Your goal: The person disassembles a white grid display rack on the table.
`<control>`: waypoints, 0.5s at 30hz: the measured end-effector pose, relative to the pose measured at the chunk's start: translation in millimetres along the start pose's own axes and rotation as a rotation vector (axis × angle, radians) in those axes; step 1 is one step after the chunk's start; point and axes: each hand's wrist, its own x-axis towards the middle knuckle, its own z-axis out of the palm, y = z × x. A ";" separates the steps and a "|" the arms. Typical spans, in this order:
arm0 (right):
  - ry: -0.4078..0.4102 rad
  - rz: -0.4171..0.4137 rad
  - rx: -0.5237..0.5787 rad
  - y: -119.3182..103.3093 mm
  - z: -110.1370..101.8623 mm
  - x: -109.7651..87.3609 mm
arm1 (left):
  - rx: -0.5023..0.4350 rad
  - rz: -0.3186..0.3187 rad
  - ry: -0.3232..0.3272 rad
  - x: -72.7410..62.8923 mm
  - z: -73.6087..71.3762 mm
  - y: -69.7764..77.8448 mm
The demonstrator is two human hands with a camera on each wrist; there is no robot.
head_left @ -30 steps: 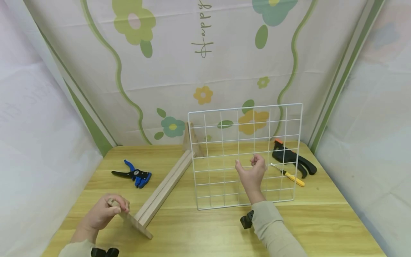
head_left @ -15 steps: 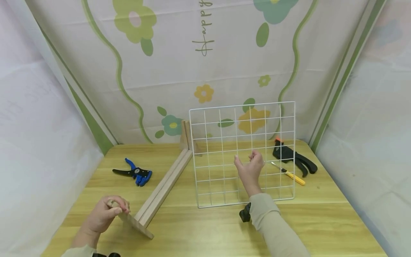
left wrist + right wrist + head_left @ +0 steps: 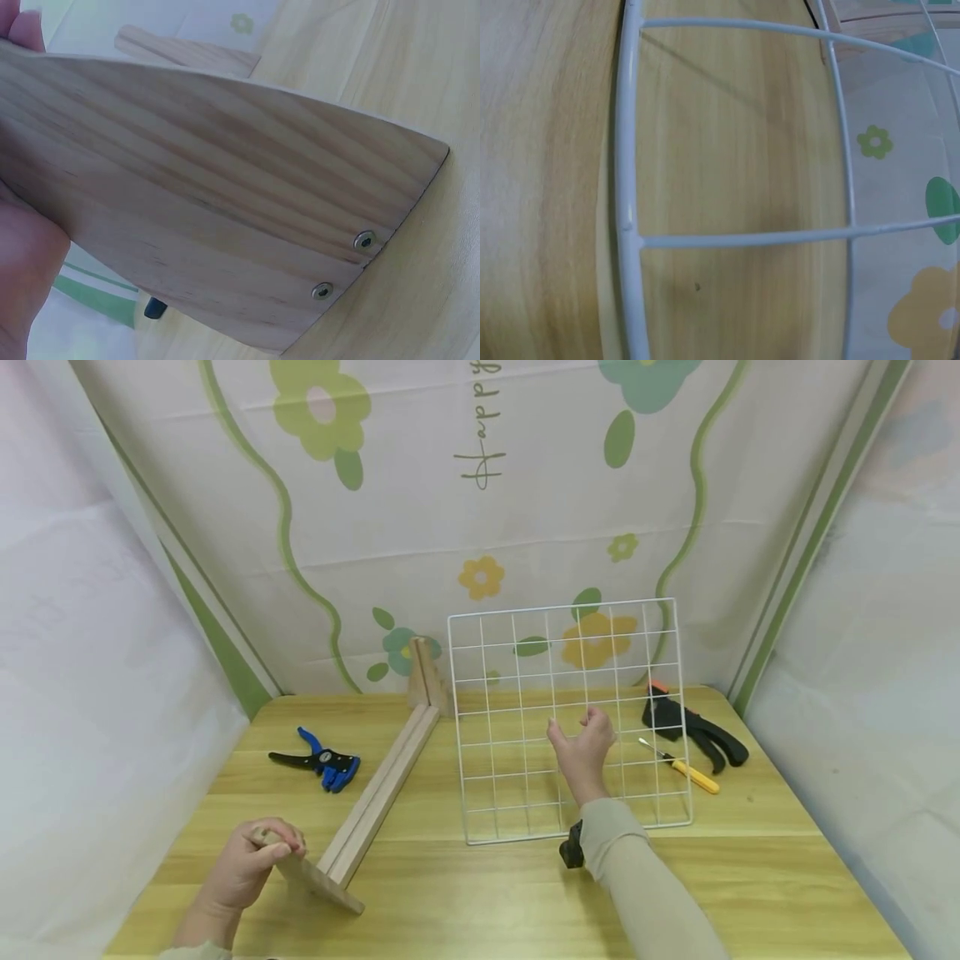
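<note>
My left hand (image 3: 243, 868) grips the upper end of the near wooden end panel (image 3: 330, 889) of a wooden stand. Two pale rails (image 3: 382, 789) run from that panel to the far end panel (image 3: 427, 681), by the back cloth. In the left wrist view the near end panel (image 3: 225, 172) fills the middle, with two bolts (image 3: 364, 240) near its bottom edge. To the right, a white wire grid panel (image 3: 555, 676) stands upright, leaning slightly, and my right hand (image 3: 585, 752) holds it at its middle wires. Close up, the right wrist view shows the grid's frame wire (image 3: 626, 180).
Left of the rails lies a blue and black wire stripper (image 3: 322, 762). Behind the grid's right side are a black tool with long handles (image 3: 693, 731) and a yellow screwdriver (image 3: 693, 775). Printed cloth (image 3: 420, 527) walls in the wooden table (image 3: 480, 902).
The far end of the wooden stand has swung left, away from the grid. The grid panel has turned a little, its right edge shifting left. Both hands keep their grip.
</note>
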 end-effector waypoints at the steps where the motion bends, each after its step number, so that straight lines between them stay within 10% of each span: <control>1: -0.007 0.007 -0.006 0.6 1.0 1.0 | -0.002 0.003 0.008 -0.2 0.1 -0.5; 15: -0.124 0.144 -0.056 2.8 7.2 6.3 | -0.102 0.108 0.038 -4.1 -0.5 -12.4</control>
